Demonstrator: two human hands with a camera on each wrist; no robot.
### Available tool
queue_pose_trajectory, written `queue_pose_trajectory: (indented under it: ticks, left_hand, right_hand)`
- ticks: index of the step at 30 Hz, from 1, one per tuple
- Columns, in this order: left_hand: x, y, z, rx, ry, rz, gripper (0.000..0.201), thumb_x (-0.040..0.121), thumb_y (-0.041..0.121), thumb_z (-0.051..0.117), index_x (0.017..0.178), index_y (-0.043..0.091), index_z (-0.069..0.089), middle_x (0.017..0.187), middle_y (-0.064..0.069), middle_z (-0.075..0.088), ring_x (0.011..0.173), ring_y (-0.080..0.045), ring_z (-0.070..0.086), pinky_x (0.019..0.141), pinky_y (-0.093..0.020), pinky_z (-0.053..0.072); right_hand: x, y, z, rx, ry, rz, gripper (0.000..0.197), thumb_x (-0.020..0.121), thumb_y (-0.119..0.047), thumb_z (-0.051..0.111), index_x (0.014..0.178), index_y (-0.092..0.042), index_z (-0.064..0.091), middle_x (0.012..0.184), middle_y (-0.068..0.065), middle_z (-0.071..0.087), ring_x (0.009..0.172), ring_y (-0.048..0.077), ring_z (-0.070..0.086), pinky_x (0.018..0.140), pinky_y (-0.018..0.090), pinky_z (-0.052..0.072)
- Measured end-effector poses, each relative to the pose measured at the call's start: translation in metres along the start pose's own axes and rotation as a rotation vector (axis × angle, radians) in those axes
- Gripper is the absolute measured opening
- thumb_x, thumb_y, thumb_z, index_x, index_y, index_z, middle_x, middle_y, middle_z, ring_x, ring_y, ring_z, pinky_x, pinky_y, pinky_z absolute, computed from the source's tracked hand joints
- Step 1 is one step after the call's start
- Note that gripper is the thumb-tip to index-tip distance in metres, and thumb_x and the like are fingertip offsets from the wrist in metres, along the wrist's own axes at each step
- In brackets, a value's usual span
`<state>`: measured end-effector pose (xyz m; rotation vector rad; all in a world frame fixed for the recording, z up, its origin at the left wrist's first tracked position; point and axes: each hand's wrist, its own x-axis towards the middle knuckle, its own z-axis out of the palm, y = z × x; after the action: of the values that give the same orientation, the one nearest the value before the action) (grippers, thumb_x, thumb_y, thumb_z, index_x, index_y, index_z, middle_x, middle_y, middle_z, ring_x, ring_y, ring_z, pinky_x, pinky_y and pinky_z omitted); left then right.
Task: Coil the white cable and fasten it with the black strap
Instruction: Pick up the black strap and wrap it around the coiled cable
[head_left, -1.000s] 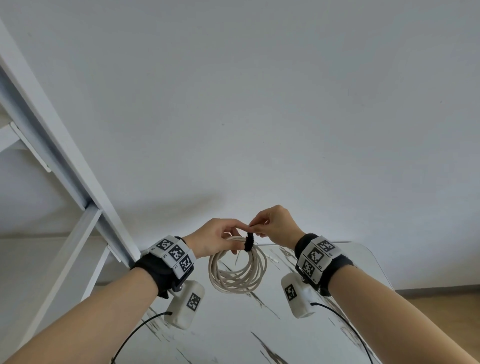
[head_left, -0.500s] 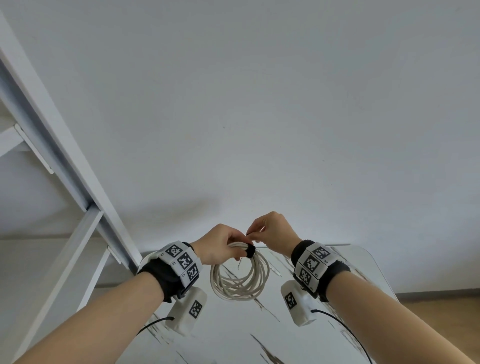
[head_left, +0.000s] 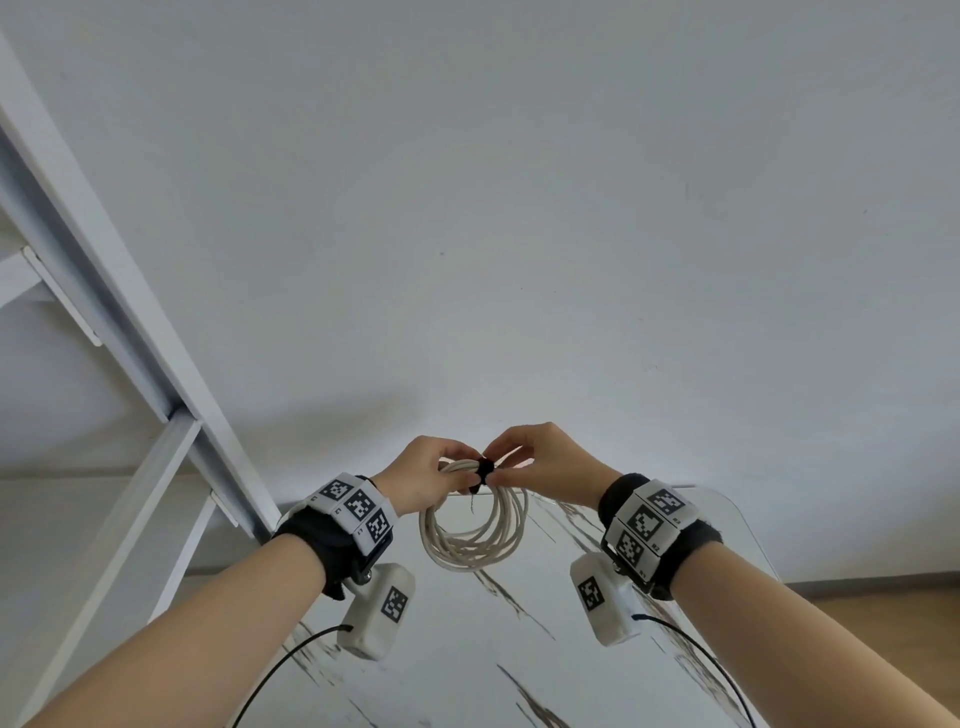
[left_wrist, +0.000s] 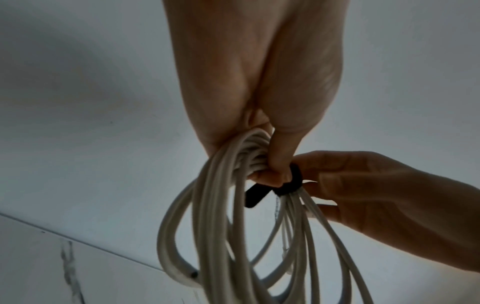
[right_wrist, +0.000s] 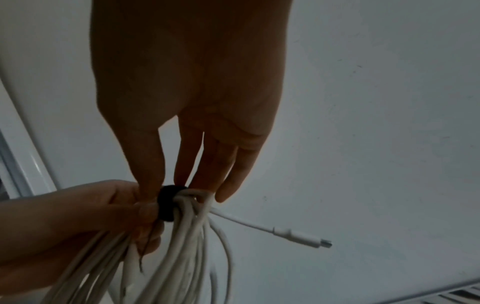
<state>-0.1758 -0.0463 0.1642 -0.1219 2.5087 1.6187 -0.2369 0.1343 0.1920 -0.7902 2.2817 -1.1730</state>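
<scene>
The white cable (head_left: 470, 540) hangs as a coil of several loops above the table. My left hand (head_left: 447, 475) grips the top of the bundle (left_wrist: 249, 156) between thumb and fingers. The black strap (head_left: 485, 467) is wrapped round the bundle right beside that grip, and its short loose tail (left_wrist: 255, 195) sticks out below. My right hand (head_left: 506, 465) pinches the strap (right_wrist: 167, 202) from the other side with thumb and fingertips. One cable end with its connector (right_wrist: 311, 240) pokes out to the right of the coil.
A white table with dark marble veins (head_left: 519, 649) lies under the hands. A white shelf frame (head_left: 130, 338) slants up at the left. A plain white wall is behind, and wooden floor (head_left: 883, 597) shows at the right.
The strap hung down as a longer piece a second ago; now it sits tight round the bundle with only a short tail. My right fingers shifted round it. The coil stays in my left hand.
</scene>
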Motion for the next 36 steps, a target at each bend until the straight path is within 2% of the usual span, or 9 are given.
queue_pose_trajectory:
  ticks: [2,4,7,10,16,21,25,31,36]
  left_hand:
    - [0.001,-0.002,-0.001,-0.002,-0.001,0.007,0.017,0.084,0.005,0.067,0.102,0.003,0.068,0.084,-0.012,0.069,0.057,0.002,0.063,0.065,-0.015,0.052]
    - [0.000,-0.003,-0.002,0.001,-0.005,-0.006,0.018,0.085,0.005,0.066,0.103,0.003,0.067,0.083,-0.012,0.069,0.057,0.002,0.063,0.066,-0.017,0.052]
    - [0.000,-0.002,-0.001,0.004,-0.022,-0.037,0.018,0.086,0.006,0.065,0.104,0.004,0.065,0.076,-0.008,0.068,0.054,0.001,0.061,0.067,-0.022,0.051]
    - [-0.002,0.000,0.000,-0.032,-0.039,-0.054,0.017,0.087,0.004,0.064,0.104,0.005,0.062,0.072,-0.006,0.066,0.052,0.001,0.061,0.060,-0.016,0.049]
    - [-0.003,0.002,0.002,-0.087,-0.050,-0.081,0.014,0.089,0.005,0.060,0.103,0.003,0.061,0.076,-0.007,0.068,0.051,-0.001,0.062,0.058,-0.014,0.049]
    - [-0.003,0.002,0.004,-0.143,-0.061,-0.078,0.019,0.091,0.004,0.058,0.106,-0.007,0.060,0.077,-0.010,0.067,0.054,-0.003,0.063,0.062,-0.017,0.051]
    - [-0.003,0.002,0.003,-0.162,-0.112,-0.081,0.022,0.092,0.006,0.057,0.107,-0.009,0.061,0.080,-0.010,0.066,0.058,-0.003,0.063,0.063,-0.016,0.050]
    - [-0.005,0.003,0.004,-0.255,-0.149,-0.197,0.027,0.093,0.010,0.056,0.116,0.005,0.043,0.090,-0.008,0.065,0.070,-0.015,0.062,0.069,-0.026,0.050]
    - [-0.008,0.003,0.006,-0.251,-0.167,-0.191,0.027,0.094,0.015,0.056,0.115,0.005,0.041,0.101,-0.016,0.067,0.077,-0.018,0.062,0.076,-0.035,0.049]
  right_hand:
    - [-0.002,0.003,0.003,-0.046,-0.033,-0.014,0.030,0.072,-0.012,0.075,0.101,-0.017,0.066,0.104,-0.001,0.070,0.098,0.011,0.065,0.086,0.027,0.055]
    - [-0.003,0.006,0.007,-0.103,-0.038,-0.033,0.035,0.072,-0.009,0.073,0.104,-0.019,0.064,0.106,-0.002,0.068,0.101,0.009,0.062,0.086,0.027,0.051]
    - [-0.006,0.008,0.013,-0.131,-0.002,-0.063,0.032,0.074,-0.007,0.068,0.104,-0.018,0.063,0.104,-0.002,0.068,0.097,0.009,0.062,0.084,0.027,0.051]
    - [-0.008,0.009,0.020,-0.203,0.026,-0.074,0.034,0.075,-0.006,0.066,0.106,-0.018,0.060,0.108,-0.001,0.065,0.100,0.014,0.060,0.082,0.025,0.048]
    - [-0.007,0.010,0.030,-0.345,0.029,-0.057,0.056,0.065,-0.017,0.080,0.113,-0.017,0.050,0.114,0.000,0.057,0.102,0.019,0.056,0.085,0.035,0.050]
    - [-0.005,0.010,0.035,-0.346,0.162,-0.068,0.035,0.076,-0.023,0.073,0.107,-0.015,0.058,0.108,0.001,0.062,0.096,0.019,0.058,0.081,0.033,0.050]
    - [-0.005,0.010,0.031,-0.289,0.158,-0.038,0.026,0.078,-0.026,0.073,0.100,-0.014,0.065,0.101,0.001,0.068,0.096,0.017,0.061,0.085,0.034,0.051]
    - [-0.006,0.010,0.032,-0.277,0.150,-0.032,0.016,0.077,-0.019,0.071,0.088,-0.011,0.063,0.083,0.002,0.068,0.079,0.020,0.061,0.074,0.035,0.053]
    - [-0.005,0.009,0.029,-0.255,0.160,-0.026,0.009,0.075,-0.014,0.070,0.074,-0.013,0.061,0.067,-0.001,0.062,0.065,0.019,0.054,0.062,0.030,0.045]
